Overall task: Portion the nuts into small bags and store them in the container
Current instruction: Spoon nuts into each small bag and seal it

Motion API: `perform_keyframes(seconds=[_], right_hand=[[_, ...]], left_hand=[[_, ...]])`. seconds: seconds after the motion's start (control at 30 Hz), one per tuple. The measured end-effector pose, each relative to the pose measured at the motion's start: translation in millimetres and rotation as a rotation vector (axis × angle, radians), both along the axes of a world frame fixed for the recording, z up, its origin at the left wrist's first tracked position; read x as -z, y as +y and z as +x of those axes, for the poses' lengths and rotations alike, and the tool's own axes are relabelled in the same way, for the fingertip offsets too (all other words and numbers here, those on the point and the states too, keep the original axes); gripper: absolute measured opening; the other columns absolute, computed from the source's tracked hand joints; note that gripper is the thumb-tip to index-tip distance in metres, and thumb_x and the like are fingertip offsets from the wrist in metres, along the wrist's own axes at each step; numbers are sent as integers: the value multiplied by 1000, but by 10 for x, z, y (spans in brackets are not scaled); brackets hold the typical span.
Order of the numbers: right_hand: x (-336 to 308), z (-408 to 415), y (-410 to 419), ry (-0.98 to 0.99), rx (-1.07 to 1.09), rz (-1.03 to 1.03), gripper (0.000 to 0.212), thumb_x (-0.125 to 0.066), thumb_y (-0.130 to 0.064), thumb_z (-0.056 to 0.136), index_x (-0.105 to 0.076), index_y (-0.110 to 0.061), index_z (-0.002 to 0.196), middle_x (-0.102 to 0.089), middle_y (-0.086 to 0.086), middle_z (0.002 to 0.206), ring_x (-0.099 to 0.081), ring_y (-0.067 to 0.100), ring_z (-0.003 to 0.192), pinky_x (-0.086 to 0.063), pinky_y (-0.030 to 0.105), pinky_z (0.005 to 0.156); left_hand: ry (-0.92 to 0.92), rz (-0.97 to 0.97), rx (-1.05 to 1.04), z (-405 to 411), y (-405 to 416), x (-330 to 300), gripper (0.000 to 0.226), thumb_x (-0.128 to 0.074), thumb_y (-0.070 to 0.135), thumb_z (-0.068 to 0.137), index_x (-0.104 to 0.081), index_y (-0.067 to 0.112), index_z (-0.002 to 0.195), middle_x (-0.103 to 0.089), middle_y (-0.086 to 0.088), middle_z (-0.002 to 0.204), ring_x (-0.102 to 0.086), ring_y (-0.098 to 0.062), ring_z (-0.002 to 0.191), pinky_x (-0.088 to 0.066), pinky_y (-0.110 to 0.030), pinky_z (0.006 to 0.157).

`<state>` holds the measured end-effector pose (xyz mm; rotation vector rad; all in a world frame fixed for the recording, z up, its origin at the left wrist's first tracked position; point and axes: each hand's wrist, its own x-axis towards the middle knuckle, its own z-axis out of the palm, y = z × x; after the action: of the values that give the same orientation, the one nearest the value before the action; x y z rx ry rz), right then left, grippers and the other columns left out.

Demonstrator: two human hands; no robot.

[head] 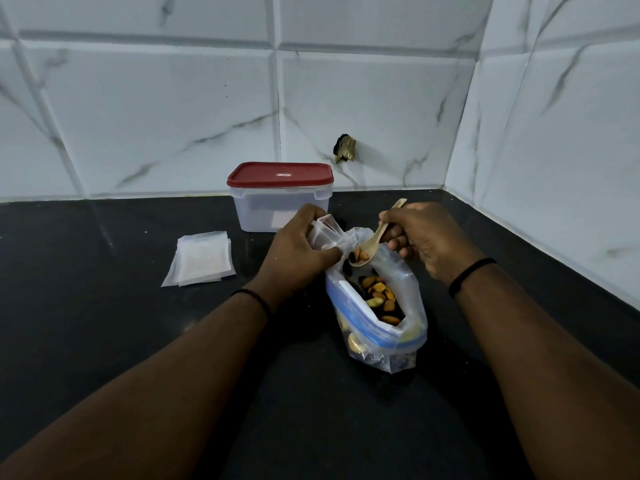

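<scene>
Pinching a loaded wooden spoon (367, 249) in the right hand (420, 239) above the big nut bag (377, 317), they're holding a limp small bag (325, 233) open left-handed (298, 252), risking nuts spilling if its mouth is sagging

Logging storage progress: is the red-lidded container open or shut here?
Shut. The red lid sits flat on the container at the back of the counter, and neither hand touches it.
</scene>
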<state>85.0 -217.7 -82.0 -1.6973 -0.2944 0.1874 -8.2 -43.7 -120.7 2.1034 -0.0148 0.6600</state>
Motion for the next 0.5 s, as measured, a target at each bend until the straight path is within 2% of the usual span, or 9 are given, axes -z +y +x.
perform_keyframes(seconds=[0.17,0.27,0.4,0.5], right_hand=[[-35,17,21,-29,116,227,16,-61,-17,93,-66,-1,94,-62,6,60,-57,12,46,-43,20,39],[-73,-80,51,-83,78,320,18,-63,-18,96,-65,0,97,-69,14,70,-65,14,53,-52,23,47],[-109,-242,134,-289,-119,267,24,-64,-16,96,-64,8,102,-72,24,86,-70,24,64,-59,26,56],[-103,-211,139,-269,-13,272,22,-64,-17,96,-65,5,96,-72,22,81,-69,21,60,-59,27,54]], left_hand=[[-5,-4,12,9,9,6,39,-76,18,81,-51,27,109,-60,9,103,-61,-8,93,-46,-13,69],[-27,4,17,12,9,21,39,-77,18,80,-52,26,109,-62,9,101,-62,-7,89,-47,-10,66],[-22,9,11,29,14,26,41,-76,17,80,-53,22,113,-62,5,103,-61,-9,88,-46,-7,65],[-11,16,5,31,13,18,43,-75,15,81,-52,21,115,-61,5,106,-60,-8,89,-45,-4,63]])
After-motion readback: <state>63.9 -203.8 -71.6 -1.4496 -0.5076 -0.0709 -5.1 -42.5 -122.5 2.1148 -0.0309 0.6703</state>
